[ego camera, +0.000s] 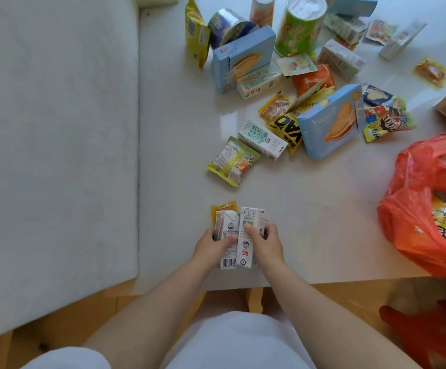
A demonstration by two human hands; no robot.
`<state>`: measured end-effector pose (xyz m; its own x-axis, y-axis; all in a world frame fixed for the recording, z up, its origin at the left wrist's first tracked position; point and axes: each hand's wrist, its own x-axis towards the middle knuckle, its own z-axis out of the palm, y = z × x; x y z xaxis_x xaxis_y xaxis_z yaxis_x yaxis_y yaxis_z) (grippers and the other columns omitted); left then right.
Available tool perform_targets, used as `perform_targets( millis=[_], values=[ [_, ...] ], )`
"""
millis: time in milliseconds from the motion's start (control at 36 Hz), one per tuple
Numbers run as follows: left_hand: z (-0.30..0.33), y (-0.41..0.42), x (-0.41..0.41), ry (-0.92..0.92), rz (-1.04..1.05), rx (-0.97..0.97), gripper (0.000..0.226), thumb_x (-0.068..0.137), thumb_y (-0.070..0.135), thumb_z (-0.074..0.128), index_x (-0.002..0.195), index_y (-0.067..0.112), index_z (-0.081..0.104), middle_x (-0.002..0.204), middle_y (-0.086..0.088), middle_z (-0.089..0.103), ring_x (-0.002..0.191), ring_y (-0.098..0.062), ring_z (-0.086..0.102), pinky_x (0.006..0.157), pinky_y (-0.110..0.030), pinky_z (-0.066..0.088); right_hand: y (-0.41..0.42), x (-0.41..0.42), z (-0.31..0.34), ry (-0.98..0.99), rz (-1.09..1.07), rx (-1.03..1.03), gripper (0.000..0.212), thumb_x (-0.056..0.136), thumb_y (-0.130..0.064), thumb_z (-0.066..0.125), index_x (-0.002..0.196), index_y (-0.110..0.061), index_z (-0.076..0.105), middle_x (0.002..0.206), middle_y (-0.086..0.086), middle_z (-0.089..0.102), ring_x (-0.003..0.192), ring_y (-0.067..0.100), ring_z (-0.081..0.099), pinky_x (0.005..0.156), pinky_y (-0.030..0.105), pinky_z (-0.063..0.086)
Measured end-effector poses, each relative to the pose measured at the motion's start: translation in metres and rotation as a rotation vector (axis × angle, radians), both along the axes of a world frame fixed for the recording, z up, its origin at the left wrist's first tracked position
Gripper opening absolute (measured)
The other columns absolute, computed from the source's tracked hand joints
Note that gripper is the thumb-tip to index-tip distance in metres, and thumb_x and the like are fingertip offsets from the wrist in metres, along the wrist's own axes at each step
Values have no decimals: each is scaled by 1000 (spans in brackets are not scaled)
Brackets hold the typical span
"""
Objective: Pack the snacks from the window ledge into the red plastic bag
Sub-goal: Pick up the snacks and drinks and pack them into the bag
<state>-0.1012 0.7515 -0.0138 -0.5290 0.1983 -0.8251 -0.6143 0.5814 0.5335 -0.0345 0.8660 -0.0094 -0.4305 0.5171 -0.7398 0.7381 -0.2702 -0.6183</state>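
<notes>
Two bare forearms, no sleeves visible to the frame edge. No watch, rings or bracelets on the left hand (214,247) or the right hand (267,245). Fingernails short, unpainted as far as visible. Light grey-white garment (239,342) covers the lap, soft plain fabric, unmarked.
</notes>
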Motion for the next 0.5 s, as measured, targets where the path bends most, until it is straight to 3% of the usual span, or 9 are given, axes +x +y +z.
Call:
perform_targets(
  millis=[83,194,306,417,500],
  values=[
    [2,0,-3,-45,37,30,41,83,29,71,117,14,55,102,-3,69,84,-17,70,68,-31,58,4,0,2,-37,3,37,26,86,-40,63,100,-23,50,90,-4,66,75,12,66,63,28,55],
    [7,2,-6,74,31,-24,40,78,31,74,111,18,55,102,-1,67,87,-18,67,79,-38,57,17,1,8,-109,46,151,28,80,-52,63,91,-30,49,86,-10,66,74,10,65,74,36,55],
    [23,14,-12,223,-50,-23,44,76,34,75,111,20,53,103,3,63,88,-13,63,70,-26,51,39,-1,31,-54,71,213,33,81,-46,66,99,-22,53,92,-6,66,74,10,62,59,24,48],
    [48,35,-19,330,-108,20,43,75,35,76,109,23,52,103,5,62,90,-12,61,69,-23,50,63,2,55,-30,156,360,37,75,-51,68,98,-25,52,91,-6,66,82,16,64,74,40,55],
    [65,55,-24,400,-142,66,45,74,37,77,111,24,53,103,7,63,91,-10,61,72,-22,49,80,4,81,-41,260,522,41,74,-55,66,100,-26,51,90,-5,65,83,20,62,75,38,52]
  ],
)
